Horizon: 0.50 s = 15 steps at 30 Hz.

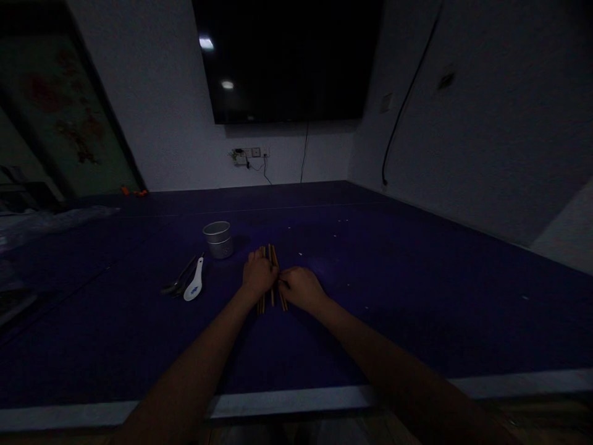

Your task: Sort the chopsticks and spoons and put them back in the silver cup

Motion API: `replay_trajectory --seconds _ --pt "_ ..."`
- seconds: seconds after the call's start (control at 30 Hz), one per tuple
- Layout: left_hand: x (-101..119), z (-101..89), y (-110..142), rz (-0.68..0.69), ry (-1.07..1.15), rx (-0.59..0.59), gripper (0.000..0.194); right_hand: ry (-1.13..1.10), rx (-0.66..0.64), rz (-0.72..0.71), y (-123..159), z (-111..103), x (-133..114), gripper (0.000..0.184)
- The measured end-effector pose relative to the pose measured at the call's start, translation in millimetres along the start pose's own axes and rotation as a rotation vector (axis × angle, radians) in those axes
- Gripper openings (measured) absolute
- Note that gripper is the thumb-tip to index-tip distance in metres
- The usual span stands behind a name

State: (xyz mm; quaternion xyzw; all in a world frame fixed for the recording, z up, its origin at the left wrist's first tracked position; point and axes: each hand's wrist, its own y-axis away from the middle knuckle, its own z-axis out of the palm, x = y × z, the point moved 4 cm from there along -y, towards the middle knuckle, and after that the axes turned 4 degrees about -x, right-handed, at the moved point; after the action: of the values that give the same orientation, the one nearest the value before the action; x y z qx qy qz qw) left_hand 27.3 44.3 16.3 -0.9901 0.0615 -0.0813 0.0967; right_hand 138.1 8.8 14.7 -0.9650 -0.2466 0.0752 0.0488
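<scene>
Several light brown chopsticks (pixel 272 298) lie lengthwise on the dark blue surface, pointing away from me, in loose groups. My left hand (pixel 258 275) is closed over the left-hand ones, its fingers curled around them. From the other side my right hand (pixel 302 288) pinches the chopsticks on the right near their middle. Both hands almost touch, and they cover the middle of the bundle. To the left of my left hand is a white spoon (pixel 196 283) with a blue mark in its bowl. Beside it lie darker metal spoons (pixel 175 285), partly overlapping. Behind them stands a grey metal cup (pixel 218 241).
Small white scraps (pixel 300 254) dot the blue surface (pixel 417 296). Crumpled clear plastic (pixel 55 220) lies at the far left. At the back, a wall carries a large dark screen (pixel 291 62) and sockets with cords (pixel 256 152). A pale edge (pixel 287 403) runs along the front.
</scene>
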Motion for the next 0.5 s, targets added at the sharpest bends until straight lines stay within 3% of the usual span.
replay_trajectory --seconds 0.33,0.5 --pt "-13.7 3.1 -5.8 0.001 0.179 0.075 0.034 -0.093 -0.003 -0.190 -4.3 11.9 -2.4 0.024" --pt "-4.2 2.7 -0.2 0.071 0.164 0.112 0.031 -0.056 0.032 -0.013 -3.5 7.3 4.5 0.026"
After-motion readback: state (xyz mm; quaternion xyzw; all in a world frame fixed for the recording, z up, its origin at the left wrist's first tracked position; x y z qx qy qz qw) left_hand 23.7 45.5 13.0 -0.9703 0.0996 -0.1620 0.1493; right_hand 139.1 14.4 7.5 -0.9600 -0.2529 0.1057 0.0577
